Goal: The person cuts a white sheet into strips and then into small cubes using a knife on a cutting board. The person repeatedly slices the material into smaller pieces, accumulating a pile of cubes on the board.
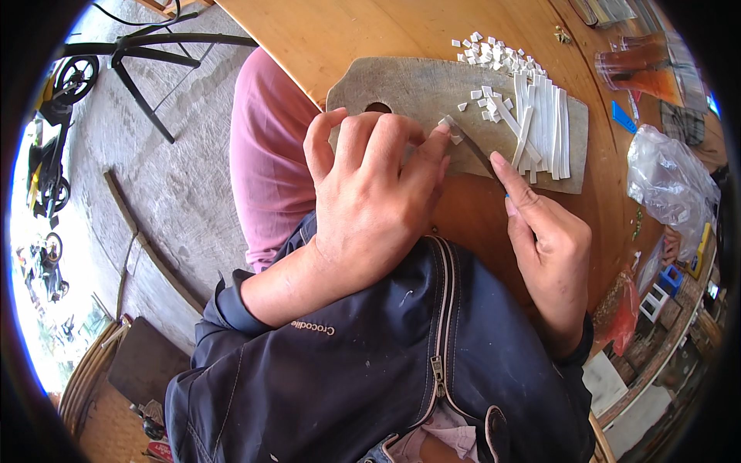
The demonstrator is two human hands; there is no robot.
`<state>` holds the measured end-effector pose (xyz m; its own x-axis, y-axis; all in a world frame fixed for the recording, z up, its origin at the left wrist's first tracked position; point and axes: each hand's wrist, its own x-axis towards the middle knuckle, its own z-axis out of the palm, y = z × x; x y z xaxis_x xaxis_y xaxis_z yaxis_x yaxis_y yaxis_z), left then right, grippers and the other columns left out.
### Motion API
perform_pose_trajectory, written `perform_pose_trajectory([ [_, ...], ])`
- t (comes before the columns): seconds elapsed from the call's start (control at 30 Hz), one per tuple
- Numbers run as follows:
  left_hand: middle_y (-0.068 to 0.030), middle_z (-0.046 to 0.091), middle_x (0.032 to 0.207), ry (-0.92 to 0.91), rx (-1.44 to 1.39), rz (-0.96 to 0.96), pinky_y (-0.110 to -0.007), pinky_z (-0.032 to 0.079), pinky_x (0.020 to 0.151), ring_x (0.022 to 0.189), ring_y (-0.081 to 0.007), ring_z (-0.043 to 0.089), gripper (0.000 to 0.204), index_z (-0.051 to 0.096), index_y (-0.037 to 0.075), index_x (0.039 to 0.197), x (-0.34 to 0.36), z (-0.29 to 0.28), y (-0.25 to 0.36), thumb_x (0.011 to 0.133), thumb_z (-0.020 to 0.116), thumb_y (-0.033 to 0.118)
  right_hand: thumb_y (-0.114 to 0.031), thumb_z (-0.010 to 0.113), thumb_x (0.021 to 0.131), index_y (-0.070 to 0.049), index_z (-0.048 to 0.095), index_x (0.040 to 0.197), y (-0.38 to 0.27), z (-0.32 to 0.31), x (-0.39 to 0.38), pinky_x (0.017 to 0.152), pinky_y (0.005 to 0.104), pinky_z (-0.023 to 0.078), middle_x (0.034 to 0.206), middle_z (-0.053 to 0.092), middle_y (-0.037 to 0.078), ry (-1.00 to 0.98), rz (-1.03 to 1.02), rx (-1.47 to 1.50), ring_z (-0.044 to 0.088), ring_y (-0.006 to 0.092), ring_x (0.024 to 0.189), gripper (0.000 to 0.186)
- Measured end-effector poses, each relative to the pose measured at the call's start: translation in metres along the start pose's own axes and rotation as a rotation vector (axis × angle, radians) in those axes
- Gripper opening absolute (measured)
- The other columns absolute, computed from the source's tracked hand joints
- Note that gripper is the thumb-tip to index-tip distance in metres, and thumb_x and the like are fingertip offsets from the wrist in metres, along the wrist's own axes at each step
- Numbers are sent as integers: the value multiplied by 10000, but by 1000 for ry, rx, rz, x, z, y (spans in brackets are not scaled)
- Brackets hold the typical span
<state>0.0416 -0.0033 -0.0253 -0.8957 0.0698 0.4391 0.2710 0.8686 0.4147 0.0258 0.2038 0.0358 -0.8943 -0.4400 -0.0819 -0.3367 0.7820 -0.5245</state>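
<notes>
My right hand (549,235) grips a narrow dark-bladed knife (480,153), index finger laid along its back; the handle is mostly hidden in the palm. My left hand (374,181) is closed, its thumb and forefinger pinching a small white piece (445,121) right by the blade's tip. Under both lies a worn wooden cutting board (394,77) with a round hole near its left end. Long flat white strips (549,127) are stacked on the board's right part. Small cut white squares (498,55) are heaped at its far edge, with several more beside the strips.
The board rests on a brown wooden table (309,31). To the right are a clear plastic bag (668,174), a blue plastic tool (623,117), a glass of reddish-brown liquid (637,65) and a red bag (621,316). On the left floor stand black metal legs (147,48).
</notes>
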Motion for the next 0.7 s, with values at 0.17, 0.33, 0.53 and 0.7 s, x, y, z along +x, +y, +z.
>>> perform_pose_trajectory([
  [0.17,17,568,982,12,-20,-2,-515,367,1039,999,-186,558,307,753,132,1121,-4,5,-2,820,777,190,155,624,852,-177,643,1432,-2,1,-3,660,330,519,731,557,136,-2,17,-37,552,201,622,669],
  [0.33,13,572,988,4,-17,3,-515,373,1042,1015,-196,560,312,755,127,1122,-3,5,-1,818,778,193,111,659,810,-215,619,1459,-5,8,-7,587,414,486,670,423,112,36,-6,-130,499,247,552,727],
  [0.53,3,578,996,22,-11,15,-517,391,1049,1038,-209,565,325,755,122,1130,-4,6,-3,813,779,190,153,608,853,-183,613,1461,-14,4,-5,646,381,515,726,516,154,-7,44,-117,533,251,605,695],
  [0.7,-21,619,999,7,-12,-2,-477,431,1025,984,-241,602,340,766,147,1141,-1,0,0,804,797,123,122,636,834,-157,630,1443,-4,2,-8,596,360,493,682,499,132,40,9,52,514,238,566,671],
])
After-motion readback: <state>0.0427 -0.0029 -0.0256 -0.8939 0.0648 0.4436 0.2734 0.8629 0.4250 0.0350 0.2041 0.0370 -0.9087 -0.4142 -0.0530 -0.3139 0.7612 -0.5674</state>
